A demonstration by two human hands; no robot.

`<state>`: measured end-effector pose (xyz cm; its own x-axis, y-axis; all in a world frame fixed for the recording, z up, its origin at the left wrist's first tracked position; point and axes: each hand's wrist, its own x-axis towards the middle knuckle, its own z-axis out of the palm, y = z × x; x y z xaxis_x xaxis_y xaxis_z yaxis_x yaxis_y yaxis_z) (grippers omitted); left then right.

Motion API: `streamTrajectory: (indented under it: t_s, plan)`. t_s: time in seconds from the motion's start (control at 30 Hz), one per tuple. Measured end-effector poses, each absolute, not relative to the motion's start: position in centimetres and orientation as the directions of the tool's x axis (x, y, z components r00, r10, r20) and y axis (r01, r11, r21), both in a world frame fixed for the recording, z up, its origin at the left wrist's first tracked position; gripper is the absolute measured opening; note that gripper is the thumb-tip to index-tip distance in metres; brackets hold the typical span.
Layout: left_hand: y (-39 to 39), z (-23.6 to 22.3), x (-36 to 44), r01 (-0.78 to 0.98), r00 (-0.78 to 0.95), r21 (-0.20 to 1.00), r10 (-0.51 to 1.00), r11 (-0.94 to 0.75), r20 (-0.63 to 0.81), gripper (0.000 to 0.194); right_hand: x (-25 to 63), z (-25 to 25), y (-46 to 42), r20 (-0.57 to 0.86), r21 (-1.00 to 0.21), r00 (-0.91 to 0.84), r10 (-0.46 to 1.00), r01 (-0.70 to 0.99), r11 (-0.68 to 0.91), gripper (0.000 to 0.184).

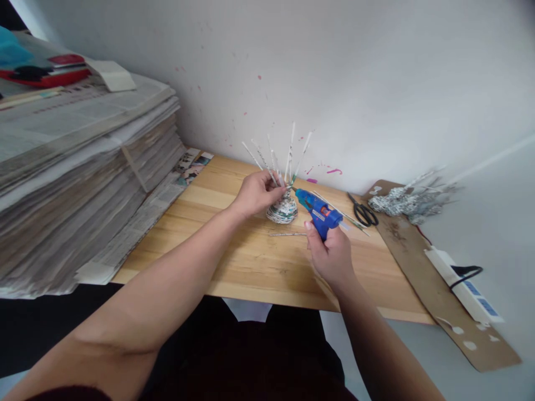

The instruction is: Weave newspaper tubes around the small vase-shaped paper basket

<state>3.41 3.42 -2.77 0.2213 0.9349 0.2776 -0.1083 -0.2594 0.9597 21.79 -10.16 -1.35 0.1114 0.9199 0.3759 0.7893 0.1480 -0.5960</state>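
Observation:
A small round vase woven from rolled newspaper (282, 211) stands on the wooden table, with several paper sticks (290, 150) pointing up from its neck. My left hand (261, 192) is closed at the neck, thumb and fingers pinching a paper stick there; part of the neck is hidden behind it. In my right hand (332, 253) is a blue hot glue gun (320, 213), its nozzle close against the right side of the neck. I cannot tell whether the nozzle touches. A loose paper stick (287, 234) lies in front of the vase.
Tall newspaper stacks (96, 184) stand at the left. Black scissors (364, 213) lie at the right, near woven paper pieces (401, 201) on a cardboard strip (397, 245). A white power strip (463, 287) rests on that cardboard. The paint-spotted wall (355, 83) rises behind the table (246, 273).

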Motion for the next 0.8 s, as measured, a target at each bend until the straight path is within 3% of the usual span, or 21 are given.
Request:
streamTrajectory:
  t_s: [0.53, 0.67, 0.8]
  plan:
    - [3.2, -2.4, 3.4, -0.110, 0.240, 0.961, 0.931, -0.255, 0.275, 0.007, 22.5, -1.3, -10.2, 0.396, -0.544, 0.108, 0.912, 0.827, 0.138, 0.035]
    - [3.2, -2.2, 3.4, -0.131, 0.236, 0.964, 0.937, -0.230, 0.256, 0.007, 25.9, -1.2, -11.3, 0.422, -0.403, 0.079, 0.903, 0.909, 0.109, 0.035]
    - [3.2, -2.2, 3.3, -0.131, 0.234, 0.960, 0.933, -0.248, 0.273, 0.008, 34.2, -0.8, -13.9, 0.475, -0.111, 0.020, 0.880, 0.993, 0.038, 0.038]
